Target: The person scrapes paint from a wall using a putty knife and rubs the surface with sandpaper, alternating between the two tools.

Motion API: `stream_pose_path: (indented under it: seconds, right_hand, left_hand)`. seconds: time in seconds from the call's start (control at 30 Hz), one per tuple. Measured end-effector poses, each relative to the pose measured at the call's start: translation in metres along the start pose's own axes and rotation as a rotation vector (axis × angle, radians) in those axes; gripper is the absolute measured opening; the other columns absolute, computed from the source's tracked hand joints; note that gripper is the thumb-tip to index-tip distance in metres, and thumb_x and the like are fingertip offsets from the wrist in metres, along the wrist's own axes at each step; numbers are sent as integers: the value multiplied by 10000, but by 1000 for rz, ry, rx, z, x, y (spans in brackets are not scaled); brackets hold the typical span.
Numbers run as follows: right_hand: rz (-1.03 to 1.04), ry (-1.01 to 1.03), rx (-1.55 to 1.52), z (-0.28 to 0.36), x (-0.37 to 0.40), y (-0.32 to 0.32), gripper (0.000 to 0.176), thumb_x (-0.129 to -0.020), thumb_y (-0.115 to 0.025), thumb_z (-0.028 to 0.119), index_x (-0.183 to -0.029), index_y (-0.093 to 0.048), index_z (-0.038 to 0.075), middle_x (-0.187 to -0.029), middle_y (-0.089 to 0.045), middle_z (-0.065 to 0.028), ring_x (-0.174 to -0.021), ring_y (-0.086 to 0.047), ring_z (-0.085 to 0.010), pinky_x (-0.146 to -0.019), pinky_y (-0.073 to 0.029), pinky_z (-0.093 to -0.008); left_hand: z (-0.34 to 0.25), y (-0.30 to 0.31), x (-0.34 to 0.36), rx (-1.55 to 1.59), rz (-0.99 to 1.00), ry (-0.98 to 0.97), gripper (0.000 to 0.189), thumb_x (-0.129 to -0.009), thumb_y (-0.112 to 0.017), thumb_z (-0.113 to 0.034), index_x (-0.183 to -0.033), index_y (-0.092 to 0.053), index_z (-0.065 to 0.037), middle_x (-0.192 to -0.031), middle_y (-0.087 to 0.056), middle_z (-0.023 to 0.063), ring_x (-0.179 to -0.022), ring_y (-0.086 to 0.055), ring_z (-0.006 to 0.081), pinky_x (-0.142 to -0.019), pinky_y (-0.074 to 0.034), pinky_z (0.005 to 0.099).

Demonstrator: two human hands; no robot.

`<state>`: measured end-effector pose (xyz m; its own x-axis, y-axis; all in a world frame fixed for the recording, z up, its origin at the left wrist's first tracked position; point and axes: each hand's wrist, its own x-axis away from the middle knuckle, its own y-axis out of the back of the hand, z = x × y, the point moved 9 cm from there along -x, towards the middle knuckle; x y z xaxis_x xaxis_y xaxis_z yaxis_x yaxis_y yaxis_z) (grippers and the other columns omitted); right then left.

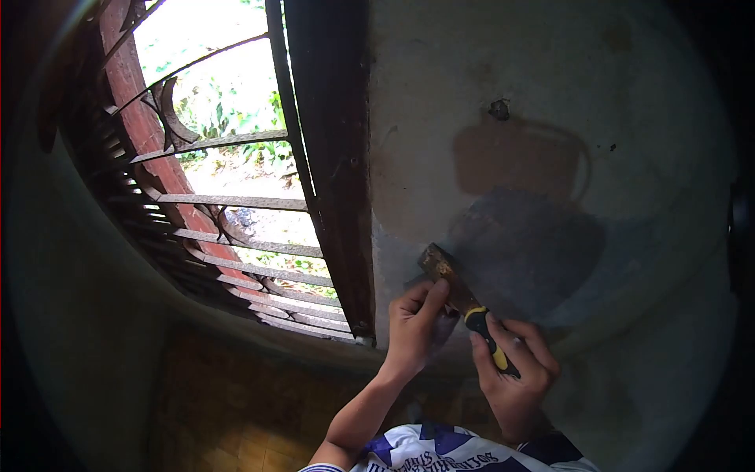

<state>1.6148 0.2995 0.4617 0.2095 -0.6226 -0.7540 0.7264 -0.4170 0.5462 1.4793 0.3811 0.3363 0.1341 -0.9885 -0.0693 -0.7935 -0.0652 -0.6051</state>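
Observation:
A scraper (pixel 458 285) with a flat, stained blade and a black and yellow handle is held at a slant in front of the wall. My right hand (pixel 515 370) is closed around its handle. At the blade's left side is my left hand (pixel 417 318), its thumb and fingers pressed together near the blade's edge; whatever lies between these fingers is too small and dark to name. Behind the blade, the wall (pixel 417 181) has a greyer lower patch, with my shadow over it.
On the left, a window with metal bars (pixel 236 202) opens onto bright ground and plants. Its dark frame (pixel 334 157) stands left of the wall. A small hole (pixel 499 109) marks the upper wall. Below lies a brownish tiled floor (pixel 236 409).

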Motion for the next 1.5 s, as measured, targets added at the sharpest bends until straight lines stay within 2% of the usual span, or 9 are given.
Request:
stream_pose_path:
  seconds: [0.07,0.37,0.47,0.73,0.9,1.07,1.27,1.37,1.5]
  right_hand:
    - [11,-29,10,6,-1,-1,313,-788,-794,4,-1091,-717,1,-950,-644,-108,-732,-691,-208,-605,-561,-309]
    - [-49,-18,4,1,1,-1,289,-780,-798,6,-1060,-725,-8,-924,-646,-102,-697,-689,-189,-577,-552,-293]
    - [-75,4,-10,7,-2,3,288,-780,-800,10,-1057,-727,-3,-912,-652,-105,-691,-691,-197,-576,-551,-297]
    - [-115,-27,-87,4,2,6,262,-782,-796,15,-1033,-722,-6,-890,-663,-98,-710,-693,-205,-593,-549,-311]
    - [-116,-89,-83,7,4,7,272,-744,-819,0,-1002,-734,-15,-875,-676,-105,-724,-689,-214,-639,-535,-307]
    - [-145,-21,-27,15,3,6,254,-778,-803,29,-1016,-721,-8,-882,-667,-100,-707,-692,-215,-600,-553,-310]
    - [-162,-34,-43,10,1,6,238,-771,-811,29,-988,-724,-15,-874,-683,-105,-717,-702,-215,-609,-559,-304]
    - [-154,-50,-88,-7,3,4,234,-772,-811,29,-984,-724,-16,-882,-688,-108,-730,-707,-218,-616,-563,-304]
    - [-152,-7,-86,0,1,7,231,-774,-810,29,-982,-723,-16,-884,-691,-112,-731,-708,-220,-616,-565,-308]
  left_hand:
    - [-6,-1,-1,27,14,6,324,-1009,-605,-296,-811,-651,-44,-599,-512,-48,-431,-362,12,-395,-229,219]
    - [-7,2,-5,-33,-12,-66,309,-1012,-601,-282,-820,-660,-47,-619,-529,-48,-460,-394,10,-421,-262,206]
    - [-6,0,-2,46,45,35,301,-1011,-601,-273,-822,-665,-47,-646,-552,-46,-481,-407,10,-434,-270,197]
    - [-5,2,-3,53,16,17,292,-1020,-580,-285,-878,-696,-57,-743,-612,-27,-630,-493,21,-561,-363,197]
    - [-6,0,-2,73,-1,30,301,-1021,-578,-286,-873,-697,-52,-732,-607,-30,-611,-484,16,-543,-354,198]
    - [-8,3,-3,42,46,43,323,-1014,-593,-291,-828,-693,-47,-687,-590,-27,-552,-456,18,-498,-324,207]
    - [-9,5,-5,-12,61,51,350,-1008,-600,-304,-804,-696,-36,-693,-599,-20,-579,-480,28,-532,-344,204]
    - [-13,4,-8,-78,28,-73,351,-1009,-597,-301,-811,-696,-28,-711,-615,-15,-611,-495,32,-569,-364,208]
    - [-7,1,-7,48,2,-6,340,-1016,-588,-279,-815,-694,-26,-724,-619,-21,-633,-495,32,-585,-370,216]
